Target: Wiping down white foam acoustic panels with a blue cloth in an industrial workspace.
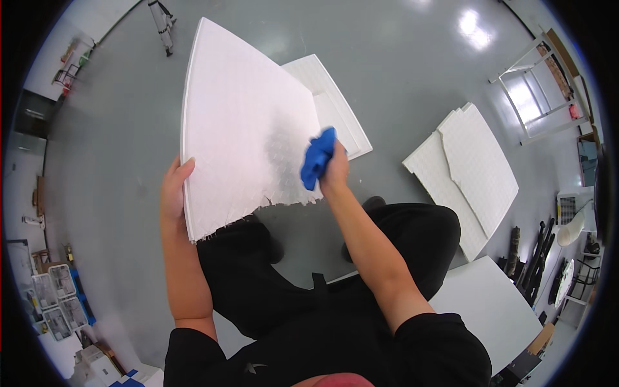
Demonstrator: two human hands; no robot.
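My left hand [175, 186] grips the left edge of a large white foam-like panel [235, 109], thumb on its face, fingers behind. The panel stands tilted above the floor before my knees. Its lower edge is ragged and torn, with small shreds hanging off. A grey smudge or shadow darkens the face near its right side. My right hand [335, 171] is closed round a crumpled blue cloth [318, 157], held at the panel's lower right; the cloth is slightly blurred, and whether it touches the face I cannot tell. Behind the panel shows another white piece [342, 116] with a stepped edge.
Broken white panels [467, 168] lie stacked on the grey floor [387, 58] at right. A white board [487, 303] lies beside me at lower right. A metal frame [538, 97] stands far right, a tripod leg [162, 26] far left, clear bins [61, 300] at lower left.
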